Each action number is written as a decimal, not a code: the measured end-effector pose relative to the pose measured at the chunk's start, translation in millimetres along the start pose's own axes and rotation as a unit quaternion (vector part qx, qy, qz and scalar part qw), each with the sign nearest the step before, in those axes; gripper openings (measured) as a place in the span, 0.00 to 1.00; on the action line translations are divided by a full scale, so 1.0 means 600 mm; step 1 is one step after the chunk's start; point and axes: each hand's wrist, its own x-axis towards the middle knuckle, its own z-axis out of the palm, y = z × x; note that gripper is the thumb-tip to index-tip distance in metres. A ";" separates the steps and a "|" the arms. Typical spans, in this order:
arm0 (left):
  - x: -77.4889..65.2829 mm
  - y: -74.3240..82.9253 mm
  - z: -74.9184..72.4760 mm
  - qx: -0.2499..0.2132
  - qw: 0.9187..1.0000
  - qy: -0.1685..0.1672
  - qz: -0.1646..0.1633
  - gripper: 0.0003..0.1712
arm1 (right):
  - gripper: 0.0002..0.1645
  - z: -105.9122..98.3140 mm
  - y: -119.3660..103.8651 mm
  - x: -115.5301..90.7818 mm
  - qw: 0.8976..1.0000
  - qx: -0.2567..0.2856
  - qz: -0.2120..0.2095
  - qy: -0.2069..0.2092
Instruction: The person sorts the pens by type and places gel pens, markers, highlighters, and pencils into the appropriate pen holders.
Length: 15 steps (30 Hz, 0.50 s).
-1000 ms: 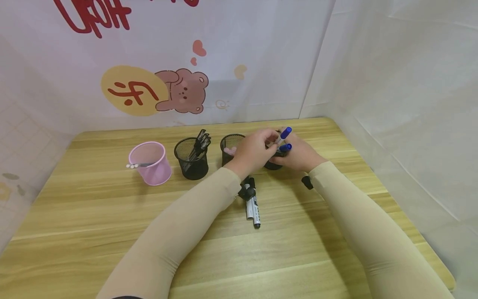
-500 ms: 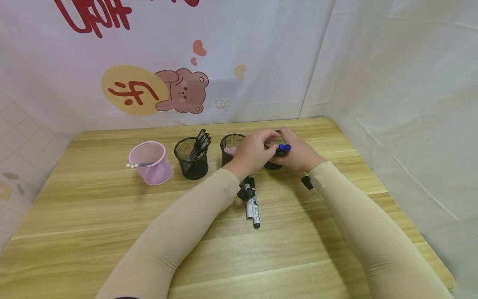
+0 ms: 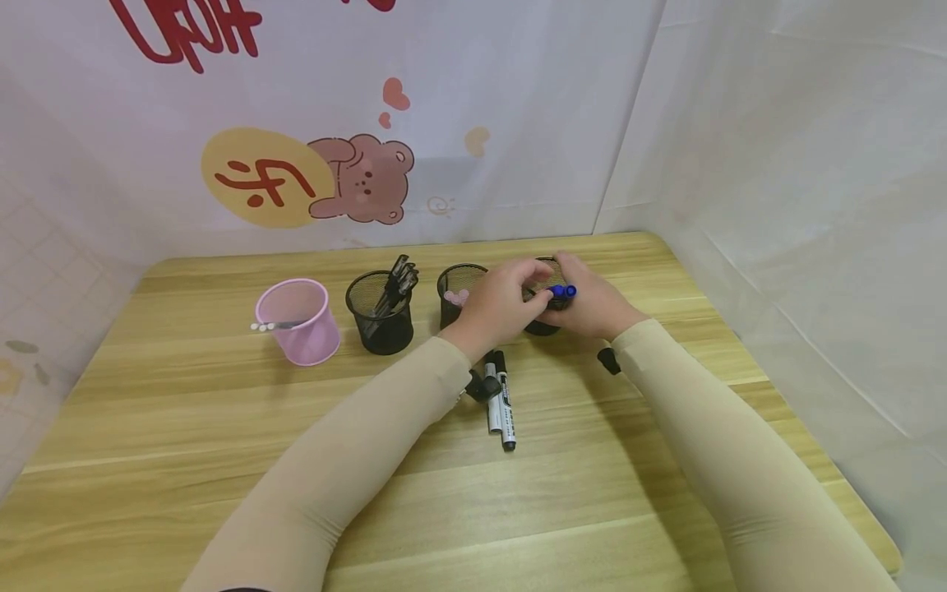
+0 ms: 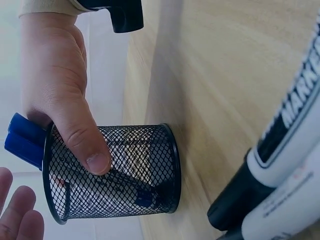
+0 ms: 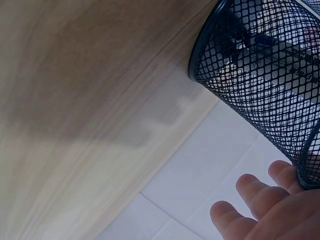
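My right hand (image 3: 595, 306) grips a black mesh pen holder (image 4: 115, 192) near its rim, with the thumb pressed along the side. Inside stand markers with blue caps (image 4: 25, 140); two caps stick out over the rim, and their barrels show through the mesh in the right wrist view. Close by the rim, my left hand (image 3: 499, 300) has its fingers loosely bent and apart from the caps in the left wrist view. Fingers of my right hand (image 5: 280, 212) show at the rim in the right wrist view. Two black-capped markers (image 3: 505, 411) lie on the table below my left wrist.
A second mesh holder (image 3: 447, 304) with pink heart-shaped tops stands partly behind my left hand. Farther left are a mesh holder (image 3: 381, 333) of black pens and a pink cup (image 3: 314, 345) with white-tipped sticks. White cloth (image 3: 518, 107) hangs behind the wooden table (image 3: 222, 460).
The blue-capped marker in my left fingers has gone down into the mesh holder beside the other, and the left hand has let go. My right hand has kept its grip on the holder.
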 end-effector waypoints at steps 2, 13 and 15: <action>-0.002 0.000 -0.001 0.000 1.000 -0.003 0.001 0.19 | 0.44 0.000 -0.001 0.000 1.000 -0.001 -0.001 0.002; -0.023 0.004 -0.014 0.002 1.000 -0.019 0.010 0.19 | 0.45 0.000 -0.001 -0.001 1.000 -0.001 0.002 0.004; -0.028 0.005 -0.016 -0.001 1.000 -0.023 0.015 0.18 | 0.45 -0.001 -0.001 -0.002 1.000 -0.002 0.001 0.006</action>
